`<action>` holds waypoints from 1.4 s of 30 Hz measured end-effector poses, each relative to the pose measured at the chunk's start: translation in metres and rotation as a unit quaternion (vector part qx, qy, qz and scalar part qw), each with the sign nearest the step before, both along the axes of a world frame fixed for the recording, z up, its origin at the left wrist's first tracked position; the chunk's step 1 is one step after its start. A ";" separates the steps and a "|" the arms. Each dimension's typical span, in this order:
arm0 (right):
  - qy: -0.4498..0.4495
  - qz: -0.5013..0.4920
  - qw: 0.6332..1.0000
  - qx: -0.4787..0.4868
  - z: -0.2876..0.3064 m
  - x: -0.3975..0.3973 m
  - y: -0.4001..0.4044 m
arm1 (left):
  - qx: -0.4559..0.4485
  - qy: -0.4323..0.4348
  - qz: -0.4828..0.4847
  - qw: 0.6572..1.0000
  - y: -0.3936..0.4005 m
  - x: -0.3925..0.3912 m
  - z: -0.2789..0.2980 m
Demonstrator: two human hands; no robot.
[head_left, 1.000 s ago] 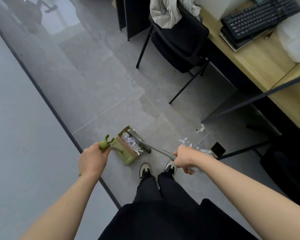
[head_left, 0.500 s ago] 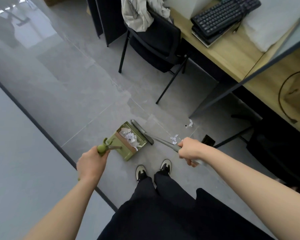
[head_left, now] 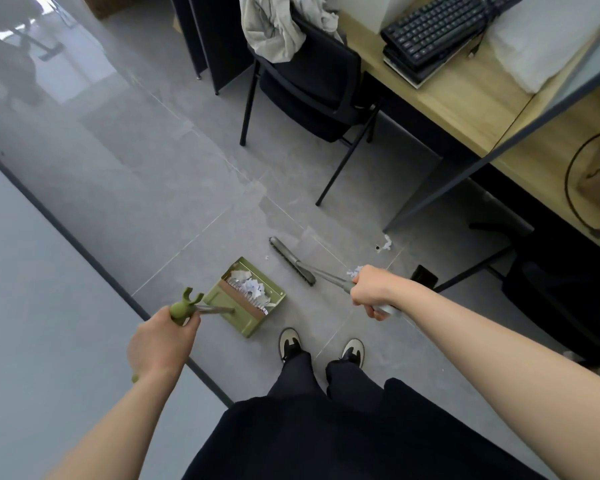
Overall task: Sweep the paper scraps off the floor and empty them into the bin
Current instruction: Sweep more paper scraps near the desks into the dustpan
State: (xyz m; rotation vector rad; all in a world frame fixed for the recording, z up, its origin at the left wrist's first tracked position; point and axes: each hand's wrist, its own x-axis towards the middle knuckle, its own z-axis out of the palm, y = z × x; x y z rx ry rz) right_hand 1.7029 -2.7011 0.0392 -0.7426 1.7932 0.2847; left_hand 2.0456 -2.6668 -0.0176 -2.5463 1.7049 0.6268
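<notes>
Left hand [head_left: 160, 341] grips the green plastic handle of the olive-green metal dustpan [head_left: 248, 299], fingers curled round it. Right hand [head_left: 373, 292] is closed round the grey metal broom handle [head_left: 329, 276]. White paper scraps [head_left: 252, 287] lie inside the dustpan, which sits on the grey tiled floor [head_left: 153, 202]; loose scraps [head_left: 386, 243] remain near the desk leg. No legible writing. Against half a second ago, the grey broom head [head_left: 291, 259] has drawn away from the dustpan mouth.
</notes>
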 end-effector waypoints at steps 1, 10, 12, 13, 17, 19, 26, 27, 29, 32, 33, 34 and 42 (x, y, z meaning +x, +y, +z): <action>-0.007 -0.007 1.000 0.005 -0.003 0.002 -0.001 | 0.002 -0.003 0.001 1.000 0.000 0.003 0.001; -0.063 -0.046 0.997 0.024 -0.045 0.012 -0.003 | 0.022 -0.034 0.005 0.999 0.007 0.010 0.003; -0.073 -0.055 0.996 0.020 -0.051 0.011 -0.007 | 0.021 -0.039 0.008 0.999 0.009 0.007 0.002; -0.077 -0.072 0.994 0.020 -0.052 0.011 -0.010 | 0.019 -0.042 0.002 0.999 0.009 0.006 0.003; -0.087 -0.157 0.983 0.039 -0.056 -0.004 -0.021 | 0.012 -0.054 -0.001 0.998 0.011 -0.005 0.003; -0.096 -0.201 0.973 0.056 -0.055 -0.017 -0.023 | 0.010 -0.053 0.000 0.999 0.013 -0.014 0.004; -0.077 -0.254 0.962 0.064 -0.045 -0.100 0.013 | -0.011 -0.043 0.000 0.999 0.021 -0.079 0.007; -0.070 -0.254 0.962 0.065 -0.044 -0.110 0.021 | -0.013 -0.042 0.002 0.999 0.021 -0.087 0.008; -0.058 -0.262 0.961 0.068 -0.040 -0.135 0.042 | -0.024 -0.038 -0.001 0.999 0.025 -0.108 0.010; -0.043 -0.286 0.954 0.079 -0.035 -0.167 0.068 | -0.037 -0.032 -0.012 0.999 0.034 -0.136 0.014; -0.041 -0.288 0.954 0.075 -0.034 -0.179 0.078 | -0.041 -0.029 -0.014 0.999 0.038 -0.148 0.015; -0.043 -0.288 0.954 0.074 -0.033 -0.184 0.083 | -0.044 -0.027 -0.016 0.999 0.041 -0.154 0.015; -0.047 -0.374 0.926 0.023 -0.010 -0.251 0.133 | -0.056 -0.015 -0.055 0.997 0.072 -0.232 0.022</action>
